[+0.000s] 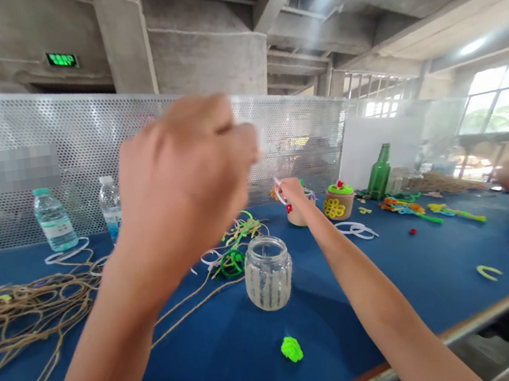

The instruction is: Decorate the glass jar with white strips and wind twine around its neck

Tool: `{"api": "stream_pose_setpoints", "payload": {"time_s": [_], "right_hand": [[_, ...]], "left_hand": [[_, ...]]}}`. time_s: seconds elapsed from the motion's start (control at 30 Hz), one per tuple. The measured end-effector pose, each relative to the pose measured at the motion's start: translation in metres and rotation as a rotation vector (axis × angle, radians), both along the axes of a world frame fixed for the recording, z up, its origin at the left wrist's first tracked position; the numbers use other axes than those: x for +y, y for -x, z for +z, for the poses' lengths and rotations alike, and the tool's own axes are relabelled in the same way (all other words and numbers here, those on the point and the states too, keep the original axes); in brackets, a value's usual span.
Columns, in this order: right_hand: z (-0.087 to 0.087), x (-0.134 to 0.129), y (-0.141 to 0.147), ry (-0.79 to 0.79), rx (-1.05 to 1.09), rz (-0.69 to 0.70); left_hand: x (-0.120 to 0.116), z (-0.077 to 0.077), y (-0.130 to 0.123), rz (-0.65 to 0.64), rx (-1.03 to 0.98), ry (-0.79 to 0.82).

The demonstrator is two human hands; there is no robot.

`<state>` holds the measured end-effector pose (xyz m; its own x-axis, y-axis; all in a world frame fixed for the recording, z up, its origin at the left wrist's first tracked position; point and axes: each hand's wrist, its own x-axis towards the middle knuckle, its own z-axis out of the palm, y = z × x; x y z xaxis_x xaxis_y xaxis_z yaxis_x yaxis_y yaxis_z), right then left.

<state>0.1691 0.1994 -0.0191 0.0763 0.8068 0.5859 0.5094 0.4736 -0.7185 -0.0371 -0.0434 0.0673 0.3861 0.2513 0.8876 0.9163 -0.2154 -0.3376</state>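
The left hand (186,168) is raised with its fingers curled; whether they pinch anything cannot be told. The right hand (292,190) has its fingers pinching a white strip (278,192), which projects from the fingertips. Below both sets of fingers, the glass jar (269,276) stands upright, untouched. A bright green tuft (292,349) lies farther below the fingers, on the blue table (231,368).

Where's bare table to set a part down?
Largest: blue tabletop right of the right forearm, bordered by the red bit and yellow curved piece. Smaller: between the left forearm and green fuzzy ball. Crowded: far left, tangled twine; back, decorated jars and green bottle.
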Motion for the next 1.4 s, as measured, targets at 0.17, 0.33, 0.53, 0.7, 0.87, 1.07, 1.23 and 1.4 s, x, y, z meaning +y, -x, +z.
{"api": "stream_pose_setpoints", "payload": {"time_s": [0.17, 0.33, 0.53, 0.7, 0.87, 1.07, 1.23, 1.4], "right_hand": [[0.010, 0.004, -0.006, 0.110, 0.026, 0.129], [0.019, -0.005, -0.002, 0.131, -0.001, 0.239], [0.020, -0.008, 0.008, 0.100, -0.022, 0.193], [0.016, -0.002, 0.011, 0.115, -0.010, 0.136], [0.013, 0.001, 0.006, 0.163, -0.098, 0.169], [-0.007, 0.015, 0.004, 0.232, -0.268, 0.140], [-0.047, 0.021, 0.010, 0.227, -0.275, 0.035], [-0.027, 0.002, 0.013, 0.183, -0.164, 0.002]], "left_hand": [[0.043, 0.008, 0.047, 0.051, -0.209, 0.235], [0.088, 0.003, 0.071, -0.037, -0.370, 0.331], [0.096, 0.000, 0.079, -0.041, -0.459, 0.415], [0.103, -0.002, 0.083, -0.053, -0.440, 0.462], [0.112, -0.002, 0.084, -0.052, -0.392, 0.440], [0.108, 0.002, 0.077, -0.214, -0.467, 0.502], [0.072, 0.003, 0.055, -0.643, -0.512, 0.633], [0.037, -0.016, 0.040, -0.828, -0.380, 0.892]]}}
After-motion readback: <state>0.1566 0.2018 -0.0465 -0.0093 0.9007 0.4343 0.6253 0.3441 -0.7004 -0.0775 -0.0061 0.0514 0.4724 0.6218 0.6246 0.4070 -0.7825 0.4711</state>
